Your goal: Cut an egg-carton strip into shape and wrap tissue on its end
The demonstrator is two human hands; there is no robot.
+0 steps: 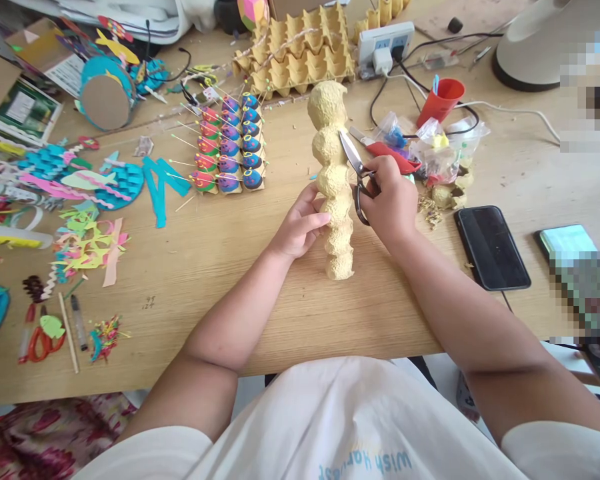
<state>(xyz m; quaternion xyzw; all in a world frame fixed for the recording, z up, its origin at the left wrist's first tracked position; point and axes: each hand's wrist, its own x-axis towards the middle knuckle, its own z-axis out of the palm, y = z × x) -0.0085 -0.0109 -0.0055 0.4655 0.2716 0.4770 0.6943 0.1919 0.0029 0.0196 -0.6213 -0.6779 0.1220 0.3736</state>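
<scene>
A long yellowish strip of egg carton cups [336,180] stands out over the middle of the table, its bumpy side toward me. My left hand [303,223] grips it from the left, thumb lying on the front near the middle. In my right hand [393,200] is a pair of scissors [357,163] with dark handles. Their blades point up and left, and the tips lie against the strip's right edge near the second cup. Whether the blades are parted is hard to tell. Some fingers of both hands are hidden behind the strip and the handles.
Painted carton rows [229,147] with thin sticks stand left of centre. Behind lie uncut egg trays [300,53] and a power strip [386,43]. A red cup [441,101], plastic bags [437,150] and a phone [493,247] are at right. Paper scraps [90,243] and orange-handled scissors [40,343] lie left.
</scene>
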